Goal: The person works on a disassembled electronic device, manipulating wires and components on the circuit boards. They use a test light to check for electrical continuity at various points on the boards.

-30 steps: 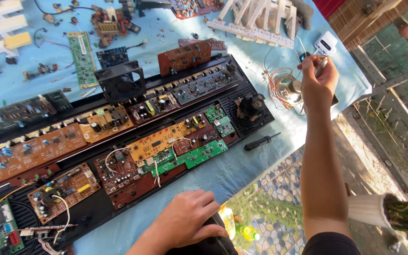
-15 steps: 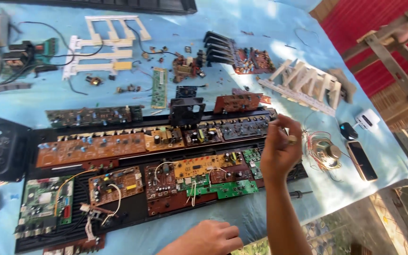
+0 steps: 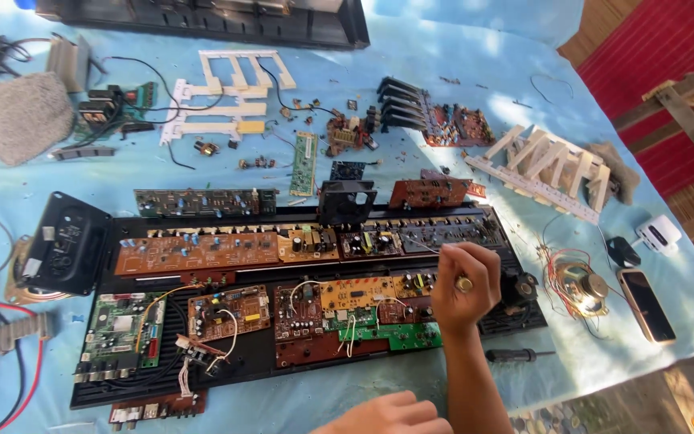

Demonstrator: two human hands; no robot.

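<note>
Head view: right hand (image 3: 461, 288) is hovering over the black chassis (image 3: 299, 366), fingers pinched together on a small brass-coloured part (image 3: 464, 283), keeping it above the boards. Left hand (image 3: 387, 415) is resting flat at the near edge, fingers together, holding nothing.

There is only one view, from a camera worn on the person's head. It looks steeply down and forward onto the bench (image 3: 443, 48), which a light blue cloth covers. The camera is rather near: the long black chassis (image 3: 299, 366) with its circuit boards fills the middle of the picture from side to side. The person's own right hand (image 3: 461, 285) and left hand (image 3: 391, 414) come in from the bottom edge. At the right, the bench ends and a red surface (image 3: 652, 56) shows.
</note>
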